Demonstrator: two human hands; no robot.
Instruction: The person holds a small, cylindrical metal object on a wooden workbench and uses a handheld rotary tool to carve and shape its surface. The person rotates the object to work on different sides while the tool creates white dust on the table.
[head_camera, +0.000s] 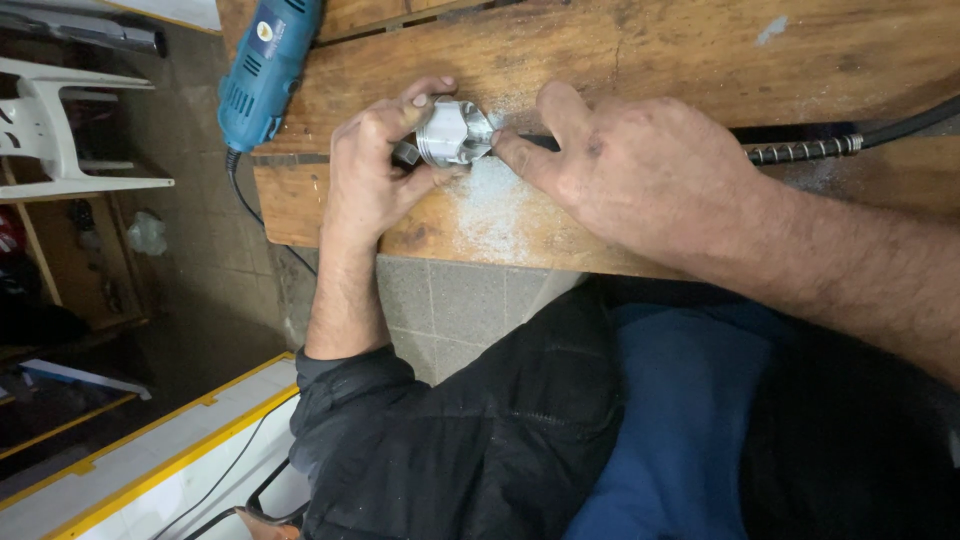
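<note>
My left hand (375, 170) is closed around a small shiny metal part (452, 130), a short cylinder with machined faces, and holds it on the wooden bench (620, 60). My right hand (640, 170) grips the slim handpiece of a flexible-shaft tool (805, 150), whose tip meets the right side of the part. The fingertips of both hands almost touch there. Most of the handpiece is hidden under my right hand.
Pale metal dust (490, 205) lies on the wood below the part. A blue power tool (265, 65) with a black cord lies at the bench's left end. A white plastic chair (50, 135) and a yellow-edged white panel (150, 450) stand on the floor at left.
</note>
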